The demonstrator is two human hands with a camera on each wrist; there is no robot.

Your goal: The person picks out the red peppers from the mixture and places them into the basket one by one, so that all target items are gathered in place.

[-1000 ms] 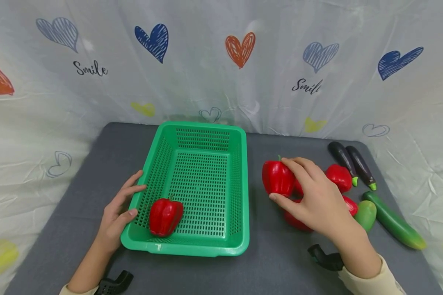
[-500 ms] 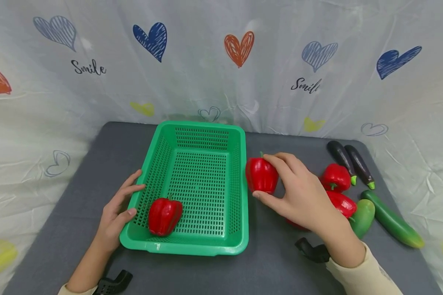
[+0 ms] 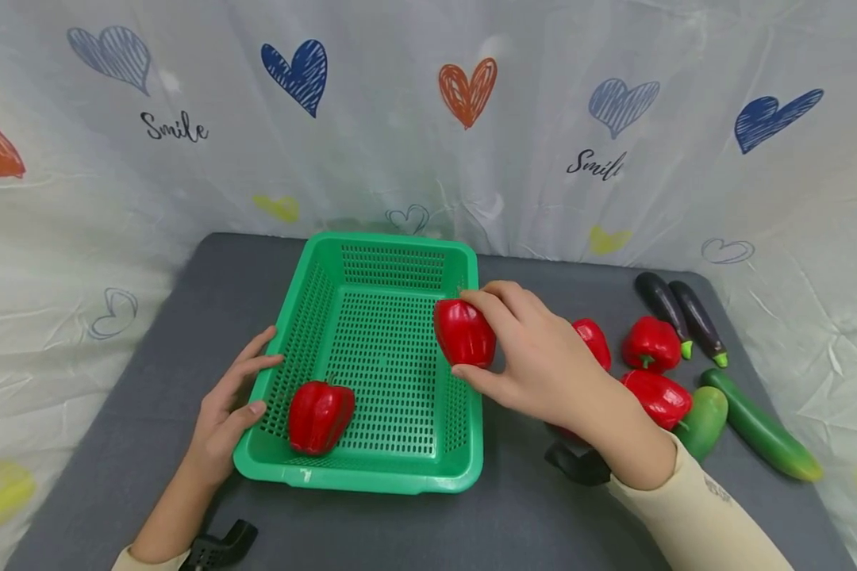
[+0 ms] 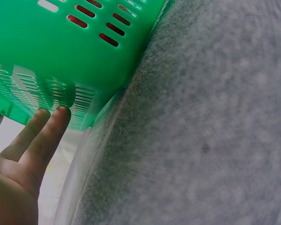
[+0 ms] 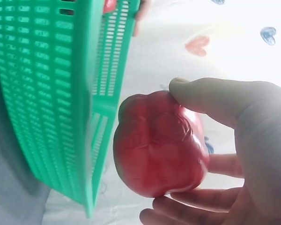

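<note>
A red bell pepper (image 3: pixel 464 333) is pinched between the thumb and fingers of my right hand (image 3: pixel 543 357), over the right rim of the green basket (image 3: pixel 382 484). In the right wrist view that pepper (image 5: pixel 161 145) shows its lobed end, beside the basket wall (image 5: pixel 42 93). My left hand (image 3: pixel 221 428) rests against the basket's left side. The left wrist view shows its extended fingers (image 4: pixel 49 136) touching the perforated outer wall. Inside the basket, near its front left corner, lies another red bell pepper (image 3: pixel 320 418).
Several red bell peppers (image 3: pixel 651 343) lie on the grey table (image 3: pixel 528 515) at the right, some partly hidden by my right arm. Beside them are two eggplants (image 3: pixel 696 321), a cucumber (image 3: pixel 764 428) and a green oval fruit or vegetable (image 3: pixel 703 420). A heart-printed curtain (image 3: pixel 371 143) stands behind.
My right hand has carried its bell pepper left, from beside the other peppers to over the basket's right rim. The left hand and basket have stayed in place.
</note>
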